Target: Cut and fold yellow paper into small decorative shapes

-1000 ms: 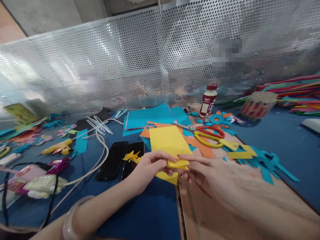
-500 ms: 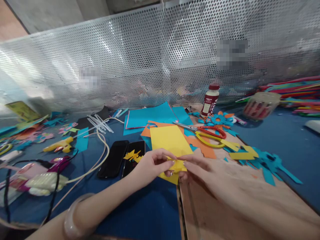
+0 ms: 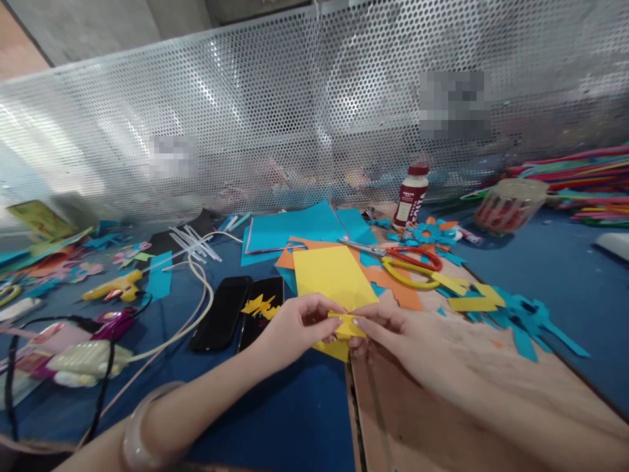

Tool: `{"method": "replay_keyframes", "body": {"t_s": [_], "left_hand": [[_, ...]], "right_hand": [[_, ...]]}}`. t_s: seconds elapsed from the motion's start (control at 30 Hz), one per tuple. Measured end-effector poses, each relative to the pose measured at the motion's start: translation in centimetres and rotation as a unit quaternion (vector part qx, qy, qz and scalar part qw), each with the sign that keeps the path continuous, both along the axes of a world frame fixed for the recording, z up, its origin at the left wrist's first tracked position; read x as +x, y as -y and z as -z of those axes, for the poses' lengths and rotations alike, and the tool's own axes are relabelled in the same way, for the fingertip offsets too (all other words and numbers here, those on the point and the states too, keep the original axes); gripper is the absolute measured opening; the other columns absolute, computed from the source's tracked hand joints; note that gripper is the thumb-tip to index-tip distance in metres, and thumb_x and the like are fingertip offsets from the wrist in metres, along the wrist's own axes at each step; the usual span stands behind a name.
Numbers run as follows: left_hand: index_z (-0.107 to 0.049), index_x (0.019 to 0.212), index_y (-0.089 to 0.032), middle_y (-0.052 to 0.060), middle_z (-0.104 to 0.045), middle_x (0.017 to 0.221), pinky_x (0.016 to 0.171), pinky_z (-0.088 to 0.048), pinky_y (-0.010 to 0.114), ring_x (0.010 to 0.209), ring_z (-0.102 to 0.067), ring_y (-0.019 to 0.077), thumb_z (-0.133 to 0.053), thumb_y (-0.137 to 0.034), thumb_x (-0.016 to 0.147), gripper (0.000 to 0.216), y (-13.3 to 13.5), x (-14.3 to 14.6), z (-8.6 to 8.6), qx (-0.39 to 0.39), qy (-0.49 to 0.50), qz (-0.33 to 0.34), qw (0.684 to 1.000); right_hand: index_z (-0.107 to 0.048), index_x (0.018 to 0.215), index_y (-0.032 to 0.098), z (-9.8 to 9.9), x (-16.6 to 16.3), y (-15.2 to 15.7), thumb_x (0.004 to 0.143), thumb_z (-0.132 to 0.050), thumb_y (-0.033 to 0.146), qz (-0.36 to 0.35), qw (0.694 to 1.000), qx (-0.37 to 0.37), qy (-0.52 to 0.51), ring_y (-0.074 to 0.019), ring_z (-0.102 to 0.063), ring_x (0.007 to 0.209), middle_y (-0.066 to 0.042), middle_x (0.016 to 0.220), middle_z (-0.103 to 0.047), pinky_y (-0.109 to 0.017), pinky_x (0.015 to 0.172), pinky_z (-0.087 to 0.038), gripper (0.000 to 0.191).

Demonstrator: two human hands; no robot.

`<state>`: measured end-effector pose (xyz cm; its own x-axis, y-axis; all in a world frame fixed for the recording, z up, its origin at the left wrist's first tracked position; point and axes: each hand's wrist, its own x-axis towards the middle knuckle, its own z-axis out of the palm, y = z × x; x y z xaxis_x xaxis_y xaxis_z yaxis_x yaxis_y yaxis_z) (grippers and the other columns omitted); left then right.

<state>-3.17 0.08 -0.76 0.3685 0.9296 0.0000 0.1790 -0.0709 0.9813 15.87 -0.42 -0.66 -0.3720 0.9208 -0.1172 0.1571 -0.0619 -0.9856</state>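
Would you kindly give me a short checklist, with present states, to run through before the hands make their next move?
1. Left hand holding the small folded yellow piece: ok, thumb on its near face.
2. Right hand holding the other side: ok.
3. Folded edges lined up: cannot tell, fingers cover much of them.
4. Scissors apart from both hands: ok, lying beyond the right hand.
5. Phone nearest the left hand free of scraps: not ok, yellow cut-outs lie on it.
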Motion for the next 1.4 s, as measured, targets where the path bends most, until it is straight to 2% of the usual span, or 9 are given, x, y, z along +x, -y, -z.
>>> {"method": "replay_keyframes", "body": {"t_s": [0.23, 0.57, 0.67, 0.73, 0.83, 1.03, 1.17, 1.23, 1.4], "left_hand": [[-0.062, 0.092, -0.014, 0.003, -0.059, 0.073, 0.062, -0.045, 0.024, 0.062, -0.055, 0.0102, -0.060, -0.030, 0.076, 0.023, 0.0, -0.1, 0.0, -0.001, -0.004, -0.003, 1.000], [-0.062, 0.091, -0.014, 0.002, -0.059, 0.072, 0.061, -0.045, 0.024, 0.060, -0.055, 0.0096, -0.061, -0.030, 0.076, 0.022, 0.0, 0.0, -0.1, 0.004, -0.001, -0.004, 1.000], [-0.062, 0.091, -0.014, 0.003, -0.060, 0.075, 0.063, -0.046, 0.025, 0.063, -0.057, 0.0107, -0.061, -0.030, 0.076, 0.023, 0.1, 0.0, -0.1, 0.005, -0.011, 0.004, 1.000], [-0.062, 0.093, -0.014, 0.004, -0.062, 0.080, 0.064, -0.047, 0.025, 0.065, -0.058, 0.0117, -0.061, -0.031, 0.076, 0.024, 0.2, 0.0, 0.0, 0.007, -0.018, 0.011, 1.000], [-0.063, 0.094, -0.014, 0.005, -0.062, 0.084, 0.065, -0.047, 0.026, 0.067, -0.058, 0.0119, -0.060, -0.032, 0.077, 0.025, 0.3, 0.0, 0.1, 0.015, -0.029, 0.015, 0.999], [-0.058, 0.101, -0.015, 0.003, -0.060, 0.078, 0.066, -0.047, 0.026, 0.065, -0.058, 0.0112, -0.056, -0.033, 0.080, 0.028, 0.0, 0.1, -0.2, 0.013, -0.024, 0.010, 1.000], [-0.055, 0.103, -0.013, 0.005, -0.062, 0.081, 0.069, -0.048, 0.028, 0.069, -0.060, 0.0126, -0.056, -0.034, 0.080, 0.032, -0.5, 0.3, -0.7, 0.014, -0.013, 0.026, 0.999], [-0.055, 0.100, -0.012, 0.006, -0.063, 0.082, 0.071, -0.048, 0.029, 0.072, -0.061, 0.0137, -0.060, -0.033, 0.077, 0.032, -0.7, 0.4, -1.0, 0.031, -0.006, 0.035, 0.999], [-0.055, 0.090, -0.011, 0.006, -0.062, 0.081, 0.071, -0.048, 0.029, 0.073, -0.061, 0.0139, -0.064, -0.032, 0.073, 0.029, -1.0, 0.9, -1.1, 0.065, 0.026, -0.007, 0.998]], "right_hand": [[-0.065, 0.099, 0.020, 0.5, 0.1, -0.1, 0.079, -0.057, 0.040, -0.005, 0.999, -0.018, -0.051, -0.0160, -0.065, 0.069, -0.002, 0.076, -0.068, -0.030, 0.067, -0.051, 0.030], [-0.065, 0.098, 0.019, 0.1, 0.0, 0.0, 0.080, -0.056, 0.040, -0.012, 0.999, 0.012, -0.031, -0.0154, -0.064, 0.067, -0.001, 0.072, -0.068, -0.029, 0.065, -0.050, 0.030], [-0.067, 0.090, 0.020, -1.0, -0.2, 0.1, 0.075, -0.061, 0.037, -0.008, 1.000, 0.009, -0.005, -0.0148, -0.062, 0.062, 0.000, 0.066, -0.066, -0.027, 0.061, -0.049, 0.024], [-0.068, 0.077, 0.020, -1.9, -0.4, 0.3, 0.072, -0.063, 0.035, -0.013, 1.000, -0.009, 0.011, -0.0141, -0.061, 0.059, 0.001, 0.061, -0.065, -0.025, 0.056, -0.048, 0.016], [-0.065, 0.062, 0.020, -2.5, -0.5, 0.5, 0.072, -0.063, 0.036, -0.024, 0.999, -0.026, 0.021, -0.0127, -0.058, 0.055, 0.001, 0.057, -0.062, -0.023, 0.052, -0.045, 0.019], [-0.064, 0.075, 0.016, -0.4, -0.1, -0.1, 0.074, -0.061, 0.042, -0.052, 0.998, -0.016, -0.014, -0.0122, -0.059, 0.060, -0.002, 0.069, -0.066, -0.024, 0.058, -0.046, 0.026], [-0.062, 0.081, 0.015, 0.7, 0.1, -0.7, 0.077, -0.058, 0.044, -0.050, 0.997, 0.023, -0.047, -0.0123, -0.060, 0.064, -0.002, 0.072, -0.065, -0.025, 0.062, -0.047, 0.029], [-0.061, 0.081, 0.015, 0.9, 0.0, -1.1, 0.076, -0.059, 0.044, -0.049, 0.996, 0.039, -0.068, -0.0119, -0.059, 0.063, -0.002, 0.071, -0.064, -0.025, 0.062, -0.047, 0.030], [-0.061, 0.081, 0.014, 1.2, -0.1, -1.7, 0.075, -0.061, 0.043, -0.033, 0.990, 0.093, -0.102, -0.0125, -0.059, 0.065, -0.004, 0.072, -0.065, -0.025, 0.061, -0.046, 0.030]]}}
